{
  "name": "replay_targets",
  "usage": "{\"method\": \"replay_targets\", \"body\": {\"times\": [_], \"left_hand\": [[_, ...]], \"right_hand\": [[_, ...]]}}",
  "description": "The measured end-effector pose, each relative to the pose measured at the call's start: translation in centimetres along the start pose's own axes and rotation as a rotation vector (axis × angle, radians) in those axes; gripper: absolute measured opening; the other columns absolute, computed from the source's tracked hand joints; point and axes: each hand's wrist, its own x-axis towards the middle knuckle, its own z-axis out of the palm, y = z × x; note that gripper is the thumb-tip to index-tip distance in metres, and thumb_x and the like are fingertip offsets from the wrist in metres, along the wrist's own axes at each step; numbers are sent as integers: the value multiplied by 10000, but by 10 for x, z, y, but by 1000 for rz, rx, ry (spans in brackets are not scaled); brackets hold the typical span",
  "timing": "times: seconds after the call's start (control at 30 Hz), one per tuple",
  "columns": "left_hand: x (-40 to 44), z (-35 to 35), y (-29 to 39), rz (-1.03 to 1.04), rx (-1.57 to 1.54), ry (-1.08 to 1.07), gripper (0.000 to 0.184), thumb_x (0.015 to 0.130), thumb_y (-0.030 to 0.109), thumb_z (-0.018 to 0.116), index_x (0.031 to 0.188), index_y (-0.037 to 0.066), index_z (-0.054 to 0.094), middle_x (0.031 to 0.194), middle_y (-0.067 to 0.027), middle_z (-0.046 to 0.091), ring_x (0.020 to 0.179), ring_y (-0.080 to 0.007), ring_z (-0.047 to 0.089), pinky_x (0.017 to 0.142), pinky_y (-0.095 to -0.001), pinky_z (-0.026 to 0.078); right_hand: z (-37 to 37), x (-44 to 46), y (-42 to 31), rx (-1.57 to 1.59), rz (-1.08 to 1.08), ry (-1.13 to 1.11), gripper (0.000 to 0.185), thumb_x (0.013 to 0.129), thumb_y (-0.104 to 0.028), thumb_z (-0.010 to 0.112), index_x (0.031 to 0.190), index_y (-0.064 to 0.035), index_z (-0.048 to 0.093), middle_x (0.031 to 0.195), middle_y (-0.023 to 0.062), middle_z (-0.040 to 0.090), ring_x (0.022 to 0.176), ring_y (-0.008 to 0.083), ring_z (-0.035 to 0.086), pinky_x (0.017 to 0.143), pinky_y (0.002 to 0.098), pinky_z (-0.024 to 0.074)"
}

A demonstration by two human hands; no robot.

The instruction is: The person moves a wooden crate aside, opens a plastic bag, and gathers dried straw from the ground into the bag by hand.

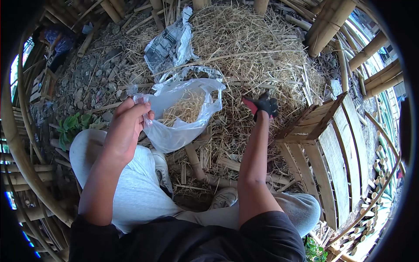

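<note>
My left hand [131, 118] pinches the rim of a clear plastic bag [174, 135], holding its mouth open toward me. Inside the bag lies some dry straw [185, 109]. My right hand [263, 106], in a black and red work glove, is stretched out low over the straw on the ground [244, 39]. Its fingers look spread, with nothing visible in them, though part of the hand is dark and small. Torn, crumpled newspaper sheets [170, 48] lie just beyond the bag.
A wooden slatted crate [323, 157] stands at my right knee. Cut bamboo poles [371, 218] are stacked at the lower right, with bamboo posts [329, 26] behind. Rubble [94, 74] and a green plant [70, 126] are on the left. Another person [56, 41] is at the far left.
</note>
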Motion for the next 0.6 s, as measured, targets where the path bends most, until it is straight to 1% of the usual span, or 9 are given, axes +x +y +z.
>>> {"method": "replay_targets", "body": {"times": [0.07,0.17,0.27,0.3,0.4,0.43,0.53,0.57,0.6], "left_hand": [[0,0,-2,0,6,-13,64,909,144,618,920,89,587,902,-7,579,852,-138,550,824,-328,391],[1,-1,-4,-1,32,-47,83,916,148,615,950,80,581,945,-22,565,862,-151,530,826,-317,389],[3,1,-5,-15,51,-61,89,921,145,610,963,74,577,964,-29,555,864,-156,518,824,-310,387],[4,2,-4,-18,55,-62,86,922,143,608,963,74,577,963,-28,555,863,-155,517,823,-309,387],[6,4,-4,-7,63,-80,88,926,142,600,972,68,593,927,-13,576,852,-136,540,828,-316,395],[6,5,-4,-7,67,-85,93,927,140,598,980,64,592,932,-14,574,853,-135,539,830,-314,395],[3,8,-3,-12,72,-90,105,932,135,591,1000,55,590,946,-17,568,855,-134,536,835,-308,395],[1,9,-2,-21,69,-88,105,934,132,589,1004,53,589,949,-18,567,855,-133,534,837,-306,396],[0,11,-1,-30,65,-86,106,937,129,586,1008,51,588,952,-19,566,854,-133,533,839,-304,397]], "right_hand": [[42,4,18,-47,161,-14,1345,508,-815,778,1583,-234,216,1621,259,152,1498,465,138,1100,769,104],[68,-26,26,-145,144,108,1189,555,-786,776,1526,-242,355,1576,223,302,1475,400,262,1100,705,219],[66,-30,28,-126,109,118,978,629,-734,767,1430,-237,506,1480,146,480,1413,308,401,1046,628,324],[70,-32,28,-200,109,293,730,690,-701,741,1226,-209,682,1241,83,671,1219,259,599,912,537,443],[71,5,44,-82,139,151,554,816,-594,637,1164,-173,727,1133,164,718,1080,324,685,864,477,531],[74,16,48,19,159,191,408,850,-454,619,1024,-115,765,1064,199,722,993,366,707,783,444,566],[69,41,59,184,56,79,383,843,-391,619,1022,-79,753,1127,203,700,1050,394,675,854,481,545],[59,43,58,210,11,64,414,855,-406,612,1040,-57,734,1113,224,689,1058,421,654,876,482,529],[47,42,54,204,-33,56,420,866,-411,611,1060,-57,728,1122,229,685,1066,419,650,889,487,524]]}}
